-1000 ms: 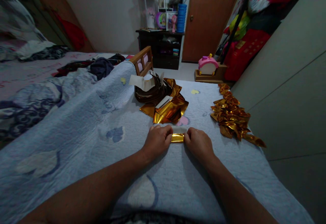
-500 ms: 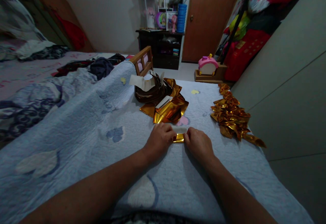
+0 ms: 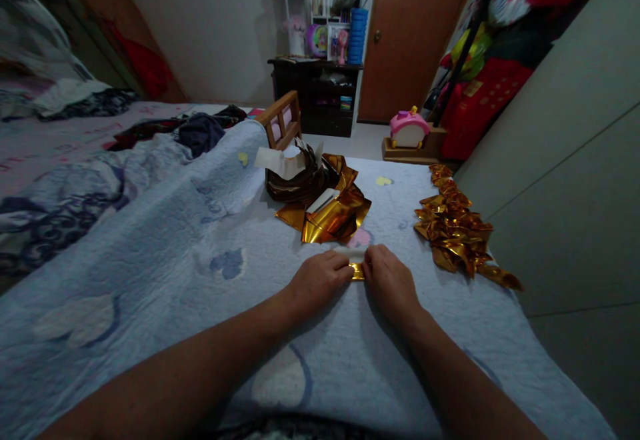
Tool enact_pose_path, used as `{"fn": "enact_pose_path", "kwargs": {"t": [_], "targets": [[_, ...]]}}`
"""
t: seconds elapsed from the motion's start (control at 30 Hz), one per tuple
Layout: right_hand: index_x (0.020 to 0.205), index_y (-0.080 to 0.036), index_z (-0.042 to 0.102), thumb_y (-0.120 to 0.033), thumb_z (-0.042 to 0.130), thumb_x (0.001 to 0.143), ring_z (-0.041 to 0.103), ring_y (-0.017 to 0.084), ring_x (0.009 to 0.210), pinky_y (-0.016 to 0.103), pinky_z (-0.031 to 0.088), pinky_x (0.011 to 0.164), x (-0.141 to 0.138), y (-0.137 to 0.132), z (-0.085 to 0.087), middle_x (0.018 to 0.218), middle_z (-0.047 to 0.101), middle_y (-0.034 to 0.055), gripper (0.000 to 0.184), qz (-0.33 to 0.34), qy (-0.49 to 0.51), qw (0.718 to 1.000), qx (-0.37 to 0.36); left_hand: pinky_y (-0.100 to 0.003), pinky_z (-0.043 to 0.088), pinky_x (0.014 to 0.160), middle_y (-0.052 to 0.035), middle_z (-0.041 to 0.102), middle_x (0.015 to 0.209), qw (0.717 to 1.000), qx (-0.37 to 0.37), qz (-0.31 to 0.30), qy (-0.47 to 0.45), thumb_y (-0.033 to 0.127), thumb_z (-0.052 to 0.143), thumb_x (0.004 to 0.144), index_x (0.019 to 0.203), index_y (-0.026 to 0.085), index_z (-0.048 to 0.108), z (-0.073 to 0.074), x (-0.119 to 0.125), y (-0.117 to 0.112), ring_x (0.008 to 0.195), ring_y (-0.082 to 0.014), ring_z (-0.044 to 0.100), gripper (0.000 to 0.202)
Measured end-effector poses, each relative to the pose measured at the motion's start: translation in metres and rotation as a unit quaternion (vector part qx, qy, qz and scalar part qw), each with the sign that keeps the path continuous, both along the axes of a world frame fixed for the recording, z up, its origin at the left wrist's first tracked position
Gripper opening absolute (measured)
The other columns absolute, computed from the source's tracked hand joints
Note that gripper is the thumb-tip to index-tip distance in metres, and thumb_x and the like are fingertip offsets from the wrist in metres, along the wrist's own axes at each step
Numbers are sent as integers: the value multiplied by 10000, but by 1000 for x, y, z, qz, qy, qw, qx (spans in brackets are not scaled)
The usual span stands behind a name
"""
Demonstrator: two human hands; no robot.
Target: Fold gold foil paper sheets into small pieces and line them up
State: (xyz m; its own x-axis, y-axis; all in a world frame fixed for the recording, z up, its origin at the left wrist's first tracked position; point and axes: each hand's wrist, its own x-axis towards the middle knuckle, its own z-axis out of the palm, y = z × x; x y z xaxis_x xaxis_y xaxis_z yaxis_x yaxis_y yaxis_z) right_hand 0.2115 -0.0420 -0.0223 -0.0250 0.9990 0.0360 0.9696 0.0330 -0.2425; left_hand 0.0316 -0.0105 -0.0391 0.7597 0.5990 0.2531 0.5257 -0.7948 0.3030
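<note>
Between my hands, low on the bed, lies a sheet of gold foil paper (image 3: 357,271), partly folded, with its white back showing along the far side. My left hand (image 3: 321,280) grips its left part, fingers closed over the gold strip. My right hand (image 3: 391,283) pinches the right end with thumb and fingers. Most of the sheet is hidden under both hands. Just beyond them sits a loose pile of gold foil sheets (image 3: 333,219), beside a curled stack of paper (image 3: 295,185) with dark edges.
Folded gold foil pieces (image 3: 457,230) lie in a row along the bed's right edge, near a pale cabinet (image 3: 565,180). The quilt (image 3: 200,320) rises at the left toward rumpled clothes (image 3: 200,135). A pink toy (image 3: 409,128) stands beyond the bed's far end.
My left hand has slid slightly right and nearer to me, so less of the gold strip shows between my hands. My right hand has barely moved.
</note>
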Motion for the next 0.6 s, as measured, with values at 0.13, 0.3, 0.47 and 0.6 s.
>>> {"fn": "enact_pose_path", "kwargs": {"t": [0.13, 0.3, 0.47, 0.6], "targets": [[880, -177, 631, -86, 475, 967, 545, 195, 894, 291, 363, 779, 0, 2, -5, 950, 640, 66, 201, 99, 43, 994, 24, -339, 539, 841, -41, 722, 1007, 999, 37, -10, 34, 224, 590, 981, 1111, 200, 716, 2, 1, 1, 975, -215, 637, 183], [886, -173, 649, -51, 472, 933, 522, 212, 917, 310, 355, 819, -3, 2, -4, 956, 637, 74, 220, 107, 34, 994, 12, -320, 540, 785, -34, 728, 955, 998, 45, -15, 41, 205, 598, 976, 1056, 182, 717, 4, -1, 1, 903, -200, 646, 146], [941, -177, 627, -145, 518, 944, 504, 243, 932, 349, 333, 809, -9, -4, -2, 992, 622, 80, 114, 86, -8, 996, 32, -317, 539, 784, -32, 716, 936, 999, 38, -20, 24, 191, 598, 972, 982, 162, 699, 5, -4, -3, 890, -198, 641, 105], [943, -187, 602, -211, 537, 951, 499, 257, 946, 365, 320, 807, -12, -6, -3, 1000, 612, 85, 69, 81, -31, 995, 42, -336, 537, 867, -56, 715, 1017, 1000, 21, -18, -16, 190, 590, 978, 1035, 149, 690, -1, -7, -3, 975, -207, 631, 122]]}}
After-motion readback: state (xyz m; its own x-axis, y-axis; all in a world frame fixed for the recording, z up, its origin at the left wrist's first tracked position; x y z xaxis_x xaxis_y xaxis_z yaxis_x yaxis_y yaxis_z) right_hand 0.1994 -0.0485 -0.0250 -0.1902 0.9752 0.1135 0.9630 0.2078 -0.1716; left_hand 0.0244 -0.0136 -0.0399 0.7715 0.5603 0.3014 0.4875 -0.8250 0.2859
